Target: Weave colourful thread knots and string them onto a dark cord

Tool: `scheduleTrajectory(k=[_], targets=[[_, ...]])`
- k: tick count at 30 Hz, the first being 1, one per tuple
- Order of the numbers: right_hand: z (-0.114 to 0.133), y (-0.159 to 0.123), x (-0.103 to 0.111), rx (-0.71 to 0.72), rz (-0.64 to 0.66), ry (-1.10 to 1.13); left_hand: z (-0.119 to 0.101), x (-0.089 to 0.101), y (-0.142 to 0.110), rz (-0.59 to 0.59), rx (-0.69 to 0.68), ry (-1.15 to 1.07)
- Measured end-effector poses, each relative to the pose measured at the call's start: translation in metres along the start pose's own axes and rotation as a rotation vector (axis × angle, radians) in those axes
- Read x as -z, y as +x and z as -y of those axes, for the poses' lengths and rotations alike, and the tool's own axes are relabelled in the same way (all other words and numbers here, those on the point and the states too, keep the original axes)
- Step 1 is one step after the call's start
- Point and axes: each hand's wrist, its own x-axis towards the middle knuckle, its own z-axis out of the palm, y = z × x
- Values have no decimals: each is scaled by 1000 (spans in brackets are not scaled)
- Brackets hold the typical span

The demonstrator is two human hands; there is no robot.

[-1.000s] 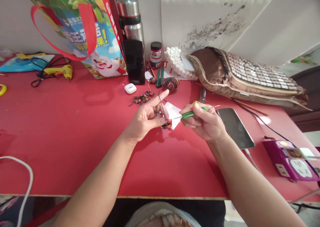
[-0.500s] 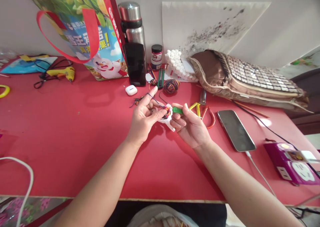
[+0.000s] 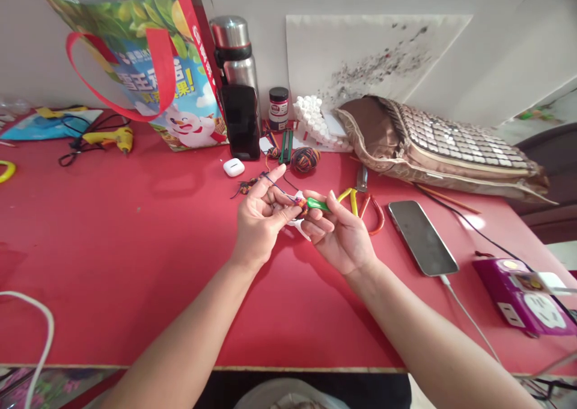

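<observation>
My left hand [image 3: 261, 222] pinches a small crocheted piece [image 3: 300, 204] of orange, purple and dark yarn between thumb and fingers. A dark strand runs over its raised index finger. My right hand [image 3: 340, 231] grips a crochet hook [image 3: 318, 204] by its green handle, and the hook's tip is at the yarn piece, its end hidden there. Under the hands lies a white object [image 3: 301, 231], mostly covered. Behind them rests a ball of multicoloured yarn [image 3: 305, 159]. More crocheted yarn [image 3: 247, 186] lies beside my left fingers.
Pliers [image 3: 360, 201] with yellow and red handles and a phone [image 3: 424, 237] on a cable lie to the right. A purple power strip [image 3: 518, 295] is farther right. At the back stand a propped phone [image 3: 241, 122], a steel flask [image 3: 234, 48] and a shopping bag [image 3: 189, 120].
The yarn piece and green hook have shifted slightly down and left, and the hook's handle is tilted a little differently. The camera view has tipped slightly upward.
</observation>
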Motion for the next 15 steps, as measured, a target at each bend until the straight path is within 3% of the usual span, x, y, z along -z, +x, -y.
scheduleTrajectory(k=[15], targets=[[-9,12,11,-92,18,63,7,5,2,-45,11,80]])
